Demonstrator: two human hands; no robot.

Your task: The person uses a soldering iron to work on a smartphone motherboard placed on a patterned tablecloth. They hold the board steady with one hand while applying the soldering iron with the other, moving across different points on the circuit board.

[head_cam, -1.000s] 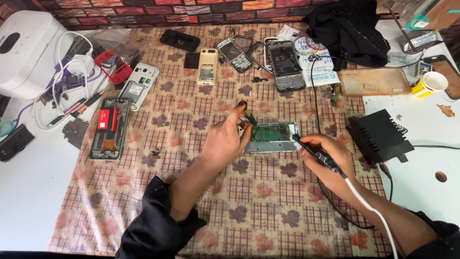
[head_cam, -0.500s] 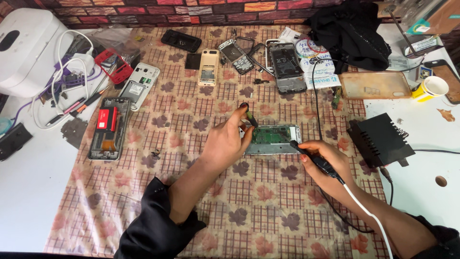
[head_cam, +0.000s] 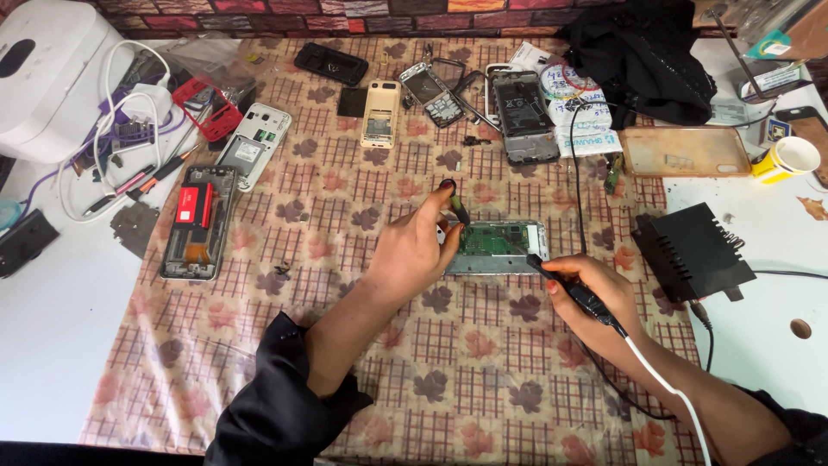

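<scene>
An opened phone with a green circuit board (head_cam: 500, 245) lies in the middle of the patterned cloth (head_cam: 379, 380). My left hand (head_cam: 414, 246) rests at its left end and pinches a small dark part against the board's left edge. My right hand (head_cam: 586, 289) grips a black pen-shaped tool (head_cam: 576, 289) with a white cable (head_cam: 673, 397); its tip touches the board's lower right area.
Several dismantled phones (head_cam: 194, 220) and loose covers lie along the cloth's far and left sides. A black box (head_cam: 694, 253) sits at the right, beside a tan phone case (head_cam: 686, 151) and a paper cup (head_cam: 789, 158). A white appliance (head_cam: 43, 73) with cables stands at the far left.
Both hands hold nearly the same pose. The tool tip has shifted slightly on the board.
</scene>
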